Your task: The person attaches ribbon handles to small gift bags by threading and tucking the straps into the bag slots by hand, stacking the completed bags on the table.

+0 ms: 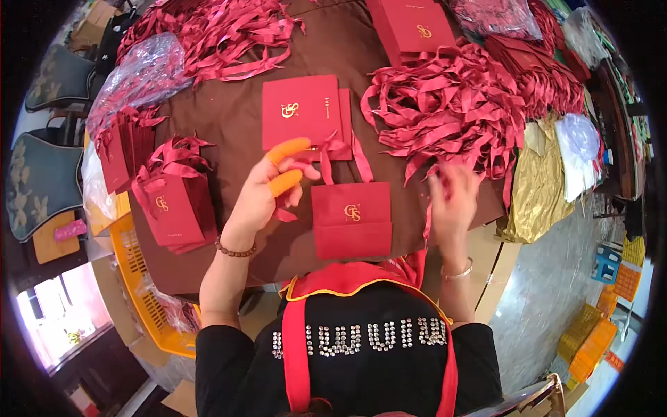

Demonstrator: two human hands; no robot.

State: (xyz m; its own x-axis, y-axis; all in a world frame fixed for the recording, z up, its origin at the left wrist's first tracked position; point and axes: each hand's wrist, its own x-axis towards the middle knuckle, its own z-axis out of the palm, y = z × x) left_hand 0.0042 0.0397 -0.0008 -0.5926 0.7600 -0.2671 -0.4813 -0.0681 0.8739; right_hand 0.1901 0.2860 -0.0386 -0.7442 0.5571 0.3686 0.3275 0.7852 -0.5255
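Note:
My left hand (pixel 267 184), with orange finger cots on two fingers, is closed on a red ribbon whose loose end hangs below it. Just right of it lies a small red gift bag (pixel 353 221) with a gold logo, its ribbon handle reaching up toward the hand. Behind that sits a stack of red gift bags (pixel 299 111) with the same logo. My right hand (pixel 455 201) is at the near edge of a heap of red ribbons (pixel 451 104). Motion blurs its fingers, and a ribbon strand hangs beside them; whether it grips one is unclear.
More red bags (pixel 177 208) with ribbon handles stand at the table's left. Another ribbon pile (pixel 215 35) and a plastic-wrapped bundle (pixel 142 76) lie at the back left. Red bags (pixel 417 31) are stacked at the back right. An orange crate (pixel 142 285) stands below the left edge.

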